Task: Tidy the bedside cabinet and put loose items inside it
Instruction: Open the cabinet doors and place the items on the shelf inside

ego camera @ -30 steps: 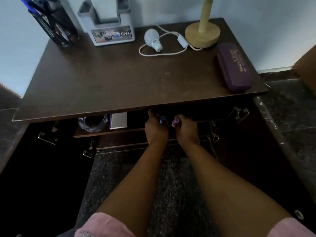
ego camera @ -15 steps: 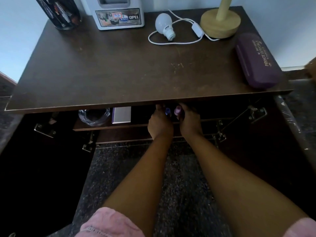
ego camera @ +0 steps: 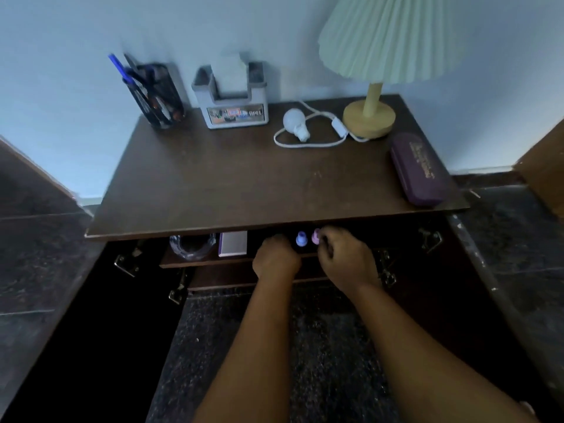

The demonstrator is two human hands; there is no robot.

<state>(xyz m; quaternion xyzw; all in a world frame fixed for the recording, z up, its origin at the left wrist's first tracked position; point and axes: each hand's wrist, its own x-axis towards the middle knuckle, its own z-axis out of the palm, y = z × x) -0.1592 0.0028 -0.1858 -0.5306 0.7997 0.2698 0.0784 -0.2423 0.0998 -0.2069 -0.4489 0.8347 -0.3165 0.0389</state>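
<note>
A: From the head camera, what has changed since half a second ago?

B: The view has tipped up. The lamp now shows its pleated shade, and the pen holder and the grey note box are fully in frame at the back of the bedside cabinet.

A: And the hands?

B: Both have drawn back a little from the upper shelf. The left hand is curled loosely, knuckles up, at the shelf edge; I cannot tell whether it grips anything. The right hand is also curled, its fingertips just beside the pink bottle; whether they pinch it is unclear.

A: Where are the loose items?

B: The blue bottle and the pink one stand upright side by side on the shelf, between the hands, more exposed than before. Further left on that shelf sit a small white box and a glass ashtray, unmoved. On top, the bulb and the purple glasses case lie where they were.
</note>
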